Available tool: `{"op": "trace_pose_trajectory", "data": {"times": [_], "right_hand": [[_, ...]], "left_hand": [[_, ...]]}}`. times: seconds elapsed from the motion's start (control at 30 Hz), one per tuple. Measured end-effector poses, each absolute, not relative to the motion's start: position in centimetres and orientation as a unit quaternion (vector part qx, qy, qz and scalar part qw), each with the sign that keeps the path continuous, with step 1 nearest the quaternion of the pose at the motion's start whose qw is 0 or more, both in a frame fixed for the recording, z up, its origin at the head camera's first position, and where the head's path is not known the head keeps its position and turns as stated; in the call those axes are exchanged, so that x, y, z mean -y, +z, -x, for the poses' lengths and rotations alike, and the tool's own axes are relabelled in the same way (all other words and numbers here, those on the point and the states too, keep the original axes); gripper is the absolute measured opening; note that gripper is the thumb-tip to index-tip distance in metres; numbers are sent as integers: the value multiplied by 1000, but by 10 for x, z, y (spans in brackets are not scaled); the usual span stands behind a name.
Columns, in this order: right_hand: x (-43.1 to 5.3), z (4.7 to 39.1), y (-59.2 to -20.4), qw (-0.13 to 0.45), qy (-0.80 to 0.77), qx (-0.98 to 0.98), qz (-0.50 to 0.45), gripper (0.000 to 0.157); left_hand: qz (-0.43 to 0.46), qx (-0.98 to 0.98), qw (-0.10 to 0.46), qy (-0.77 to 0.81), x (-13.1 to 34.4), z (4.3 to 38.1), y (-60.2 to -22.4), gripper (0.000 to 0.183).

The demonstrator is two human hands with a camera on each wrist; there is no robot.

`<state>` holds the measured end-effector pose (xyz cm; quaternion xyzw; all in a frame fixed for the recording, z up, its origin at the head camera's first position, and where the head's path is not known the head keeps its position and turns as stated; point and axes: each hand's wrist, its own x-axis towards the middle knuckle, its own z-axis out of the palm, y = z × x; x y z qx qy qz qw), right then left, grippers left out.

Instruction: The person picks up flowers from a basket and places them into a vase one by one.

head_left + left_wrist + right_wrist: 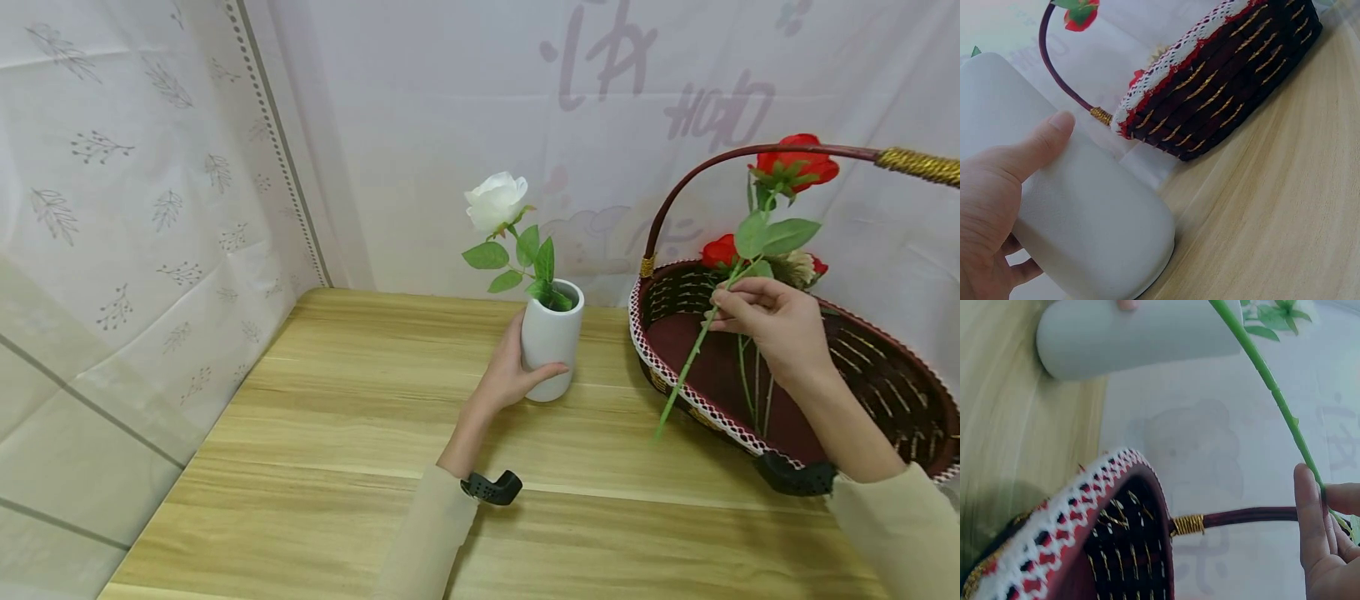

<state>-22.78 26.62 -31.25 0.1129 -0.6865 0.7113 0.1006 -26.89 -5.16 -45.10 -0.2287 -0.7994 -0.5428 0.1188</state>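
Observation:
A white vase (552, 350) stands on the wooden table with a white rose (498, 203) and its green leaves rising out of it. My left hand (512, 367) grips the vase from the left, its thumb across the front; in the left wrist view the thumb (1047, 140) lies on the vase's side. Over the basket's left part, my right hand (776, 325) pinches the green stem (693, 354) of a red rose (798, 162) between thumb and fingers. That stem slants down to the left, its lower end past the basket's rim.
A dark red woven basket (652, 371) with white lace trim stands at the right. Its arched handle (667, 200) rises near the held rose. Inside lean another red rose (720, 250) and a cream flower (797, 268). A printed curtain (420, 150) hangs behind the table (322, 433).

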Motion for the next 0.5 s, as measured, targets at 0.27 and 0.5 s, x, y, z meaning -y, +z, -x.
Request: {"op": "trace_pose_trajectory", "data": {"times": [0.27,0.5], "right_hand": [[-250,223,-323,82,711,686,-131,25],[-240,218,-333,69,704,695,-131,28]], "left_hand": [[227,799,116,-544,52,268,-452,97],[233,795,115,-548,53,265,-447,96]]}}
